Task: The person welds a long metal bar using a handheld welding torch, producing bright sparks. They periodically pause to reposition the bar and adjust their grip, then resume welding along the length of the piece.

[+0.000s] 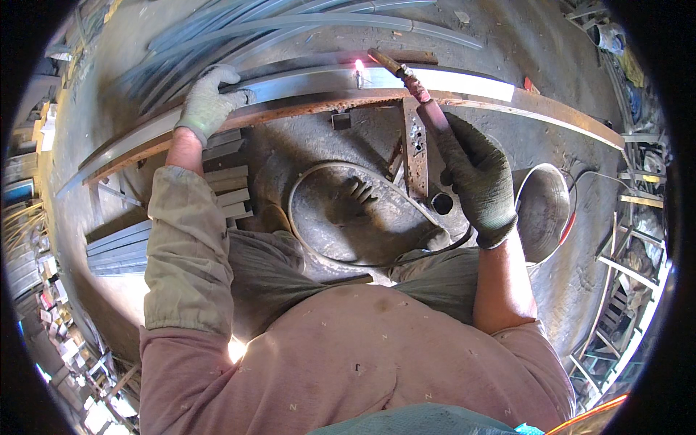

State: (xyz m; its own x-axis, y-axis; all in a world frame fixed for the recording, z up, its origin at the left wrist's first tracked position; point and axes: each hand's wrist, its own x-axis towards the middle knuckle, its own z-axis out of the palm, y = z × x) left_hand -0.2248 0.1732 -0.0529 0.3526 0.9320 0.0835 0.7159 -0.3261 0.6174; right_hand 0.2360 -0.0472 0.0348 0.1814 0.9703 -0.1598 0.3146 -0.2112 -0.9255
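Observation:
My left hand (209, 101), in a pale work glove, grips a long silvery metal bar (449, 81) with its fingers over the far edge. The bar lies along a rusty steel rail (551, 116). My right hand (478, 174), in a darker knit glove, is closed round the handle of a welding torch (436, 125). The torch's nozzle slants up and left, its tip glowing red just beyond the bar's far edge. A pink-hot weld spot (359, 67) glows on the bar, left of the tip. A dark cable (428, 254) runs below my right hand.
Long metal strips (290, 27) lie on the floor beyond the rail. A rusty upright (415, 152) stands under it. Cut metal pieces (228, 185) are at left, a bucket (545, 206) at right. Racks (638, 254) line the right edge.

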